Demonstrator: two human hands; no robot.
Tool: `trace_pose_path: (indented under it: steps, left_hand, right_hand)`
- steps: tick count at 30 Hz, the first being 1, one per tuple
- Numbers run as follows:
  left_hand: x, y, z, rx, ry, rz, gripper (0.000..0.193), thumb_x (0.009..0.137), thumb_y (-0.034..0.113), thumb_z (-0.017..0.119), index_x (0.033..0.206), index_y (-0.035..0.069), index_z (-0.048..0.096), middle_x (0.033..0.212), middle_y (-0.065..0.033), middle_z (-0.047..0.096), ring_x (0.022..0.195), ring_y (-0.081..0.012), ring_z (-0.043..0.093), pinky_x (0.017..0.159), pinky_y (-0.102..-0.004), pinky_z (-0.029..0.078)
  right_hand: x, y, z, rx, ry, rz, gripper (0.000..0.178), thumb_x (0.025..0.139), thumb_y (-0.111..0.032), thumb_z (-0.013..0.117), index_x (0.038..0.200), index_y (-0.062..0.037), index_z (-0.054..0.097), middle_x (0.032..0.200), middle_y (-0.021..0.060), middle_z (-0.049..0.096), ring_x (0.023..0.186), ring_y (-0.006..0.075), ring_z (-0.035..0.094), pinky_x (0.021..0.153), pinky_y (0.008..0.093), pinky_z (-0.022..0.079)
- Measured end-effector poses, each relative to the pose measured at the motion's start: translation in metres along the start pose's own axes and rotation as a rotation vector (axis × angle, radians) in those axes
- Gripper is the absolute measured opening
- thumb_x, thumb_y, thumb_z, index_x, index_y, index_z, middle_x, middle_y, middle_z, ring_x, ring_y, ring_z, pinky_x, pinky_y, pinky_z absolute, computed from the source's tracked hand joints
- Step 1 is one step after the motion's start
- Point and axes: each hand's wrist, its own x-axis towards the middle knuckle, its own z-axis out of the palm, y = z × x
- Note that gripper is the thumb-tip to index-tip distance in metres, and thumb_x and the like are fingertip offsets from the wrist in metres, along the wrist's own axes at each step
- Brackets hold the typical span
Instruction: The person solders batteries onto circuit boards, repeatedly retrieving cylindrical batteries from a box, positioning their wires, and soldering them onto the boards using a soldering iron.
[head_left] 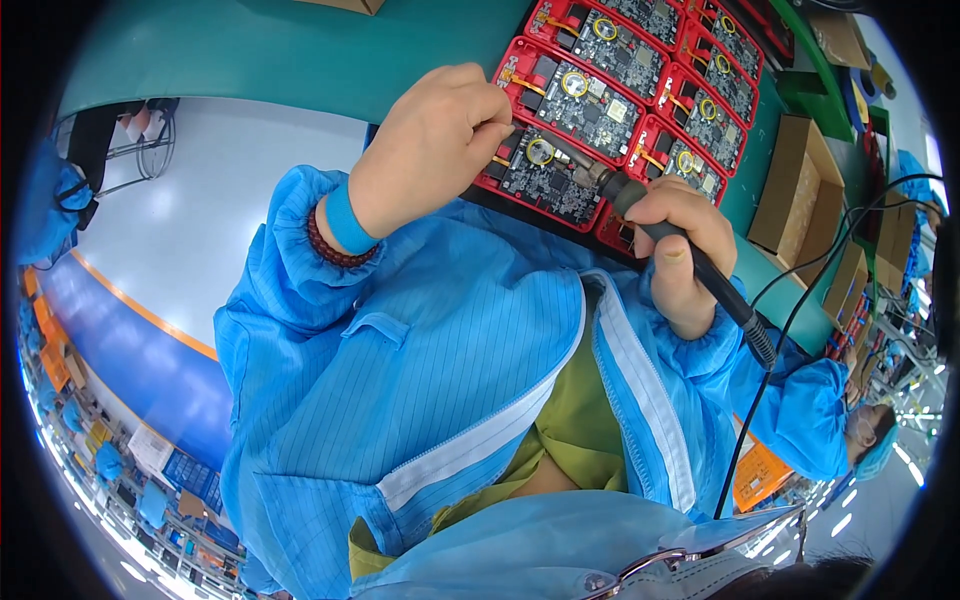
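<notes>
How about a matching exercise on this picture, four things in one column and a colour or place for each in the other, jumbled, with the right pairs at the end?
Things:
1. Soldering iron
2. Wristband
3. Open cardboard box
4. Worktable

Colours or places:
A. Green
B. To the right of the red cases
C. Gripped in the right hand
D. Blue

Right pairs: 1-C, 2-D, 3-B, 4-A
</notes>
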Motion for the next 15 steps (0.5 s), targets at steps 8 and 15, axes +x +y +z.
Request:
trace_pose_path:
  steps: [8, 15]
  left_hand:
    - [0.0009, 0.0017, -0.0003, -0.019, -0.043, -0.015, 0.009, 0.083, 0.007, 0.062, 0.086, -0.001, 0.057, 0.081, -0.0106, 0.052, 0.076, -0.0217, 0.052, 0.065, -0.035, 0.046]
    - [0.0029, 0.0018, -0.002, -0.004, -0.081, 0.022, 0.006, 0.084, 0.005, 0.059, 0.086, -0.001, 0.058, 0.081, -0.0111, 0.051, 0.076, -0.0234, 0.052, 0.065, -0.0353, 0.045]
  right_hand:
    - [-0.0075, 0.0008, -0.0018, 0.019, 0.017, 0.205, 0.034, 0.091, -0.034, 0.054, 0.093, -0.0009, 0.061, 0.083, 0.0124, 0.063, 0.069, 0.0221, 0.06, 0.065, 0.0326, 0.046]
    - [-0.0051, 0.0027, -0.0001, 0.037, 0.009, 0.208, 0.034, 0.09, -0.033, 0.054, 0.092, -0.0007, 0.061, 0.082, 0.0125, 0.063, 0.07, 0.0225, 0.06, 0.065, 0.0321, 0.046]
